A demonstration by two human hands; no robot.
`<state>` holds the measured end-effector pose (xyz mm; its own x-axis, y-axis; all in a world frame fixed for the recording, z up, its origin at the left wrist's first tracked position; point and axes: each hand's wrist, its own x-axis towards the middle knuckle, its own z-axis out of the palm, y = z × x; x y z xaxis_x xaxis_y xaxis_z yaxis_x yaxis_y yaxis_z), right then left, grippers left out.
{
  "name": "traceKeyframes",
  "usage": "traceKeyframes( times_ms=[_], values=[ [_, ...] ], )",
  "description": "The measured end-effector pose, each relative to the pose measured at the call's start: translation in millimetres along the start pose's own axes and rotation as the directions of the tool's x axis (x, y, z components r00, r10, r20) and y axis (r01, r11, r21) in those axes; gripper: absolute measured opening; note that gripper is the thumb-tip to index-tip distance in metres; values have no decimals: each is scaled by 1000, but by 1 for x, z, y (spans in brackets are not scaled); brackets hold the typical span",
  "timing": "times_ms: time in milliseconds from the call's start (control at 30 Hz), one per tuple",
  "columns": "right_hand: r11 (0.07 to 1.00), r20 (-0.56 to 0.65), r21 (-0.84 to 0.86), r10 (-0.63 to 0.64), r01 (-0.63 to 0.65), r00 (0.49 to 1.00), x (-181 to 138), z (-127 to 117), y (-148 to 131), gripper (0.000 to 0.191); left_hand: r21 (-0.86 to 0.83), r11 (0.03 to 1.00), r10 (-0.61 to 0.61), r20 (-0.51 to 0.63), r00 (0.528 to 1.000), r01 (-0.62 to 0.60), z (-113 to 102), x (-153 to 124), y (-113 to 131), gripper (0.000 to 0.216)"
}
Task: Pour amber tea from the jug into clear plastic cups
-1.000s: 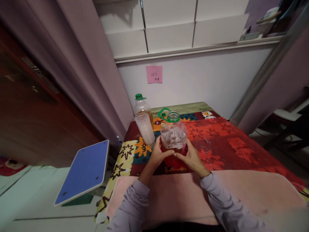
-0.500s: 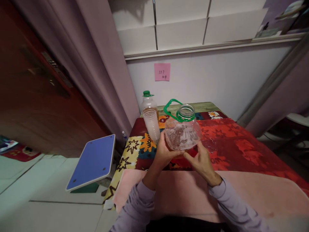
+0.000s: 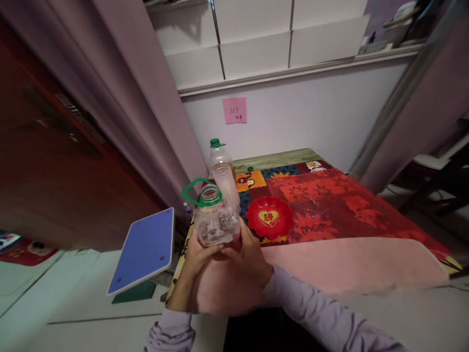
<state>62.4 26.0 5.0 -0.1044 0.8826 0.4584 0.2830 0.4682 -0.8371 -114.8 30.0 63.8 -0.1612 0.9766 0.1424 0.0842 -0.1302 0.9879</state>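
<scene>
Both my hands hold a clear plastic jug [image 3: 215,224] with a green neck ring and green handle, open at the top. My left hand [image 3: 195,258] cups its lower left side, my right hand [image 3: 247,254] wraps its lower right side. The jug is lifted over the table's near left corner, upright with a slight tilt. A red scalloped plate [image 3: 269,217] with a yellow heart lies uncovered on the patterned cloth to the jug's right. Behind the jug stand a stack of clear plastic cups [image 3: 226,184] and a bottle [image 3: 218,154] with a green cap and amber liquid.
The table [image 3: 348,215] carries a colourful cloth and a pink towel [image 3: 351,264] along its near edge. A small green cap [image 3: 250,169] lies near the bottle. A blue board [image 3: 143,248] leans at the left on the floor. Curtains hang left and right; a pink note [image 3: 234,110] is stuck on the wall.
Both hands have carried the jug up and to the left, off the red plate, which is now uncovered. The view has shifted with the head.
</scene>
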Motion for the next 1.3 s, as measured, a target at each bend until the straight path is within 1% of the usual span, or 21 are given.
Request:
traceKeyframes(
  times_ms=[133,233,367,467,567,667,767,833,867,900,933,967,1000,1033,1067,1100,1133,1167,1200,1267,1300],
  values=[
    [995,-2,-103,0,0,1000,3,16,9,111,12,1000,6,-33,999,-5,-12,8,-20,81],
    [995,9,-101,7,-6,1000,5,19,8,115,-5,1000,-3,-31,1000,3,-17,14,-24,80],
    [1000,99,-18,24,-23,995,7,11,11,124,-27,999,-25,21,999,26,-20,18,-20,81],
    [999,143,30,-15,11,990,2,-6,18,112,-28,999,-27,3,1000,27,-20,18,-22,82],
    [998,70,52,-29,25,997,-8,-35,24,77,-85,995,-53,-42,998,49,-17,14,-27,89],
    [999,-95,40,34,-31,995,-13,-79,29,45,-104,992,-75,-71,995,67,-12,6,-30,93],
    [993,-267,28,122,-118,956,-12,-135,44,42,-61,998,-17,-187,982,5,-6,-12,-35,91],
    [981,-366,42,191,-189,911,-14,-174,61,48,29,996,87,-349,933,-82,-1,-35,-42,79],
    [974,-418,37,220,-225,881,-16,-192,70,52,109,987,156,-456,876,-119,3,-48,-47,66],
    [966,-466,20,239,-259,852,-18,-207,79,55,225,961,257,-514,818,-161,7,-62,-52,56],
    [959,-505,4,248,-285,826,-21,-219,88,58,369,903,385,-471,794,-219,13,-75,-57,51],
    [953,-531,-14,250,-303,810,-24,-227,94,60,483,817,505,-339,794,-314,20,-88,-61,50],
    [950,-542,-29,246,-310,803,-26,-231,100,60,556,712,600,-162,783,-430,29,-97,-63,49],
    [950,-539,-45,237,-308,808,-28,-231,103,59,576,606,658,24,752,-549,40,-104,-64,48],
    [951,-526,-69,221,-300,821,-29,-227,105,57,565,550,659,160,735,-615,53,-106,-62,49],
    [953,-509,-102,198,-287,837,-29,-221,106,54,540,543,644,224,732,-643,67,-104,-59,53],
    [953,-492,-141,169,-269,854,-30,-213,106,51,501,570,623,253,740,-651,83,-99,-54,59],
    [951,-477,-183,137,-250,868,-31,-206,106,48,453,632,590,243,770,-628,100,-89,-48,66],
    [947,-471,-221,106,-234,876,-31,-199,105,46,407,716,538,194,820,-567,116,-77,-42,71],
    [940,-483,-266,63,-215,873,-34,-189,106,44,309,870,404,2,915,-385,145,-47,-31,80],
    [938,-498,-275,50,-212,866,-35,-187,107,44,265,922,315,-88,945,-283,156,-31,-27,84]
  ],
)
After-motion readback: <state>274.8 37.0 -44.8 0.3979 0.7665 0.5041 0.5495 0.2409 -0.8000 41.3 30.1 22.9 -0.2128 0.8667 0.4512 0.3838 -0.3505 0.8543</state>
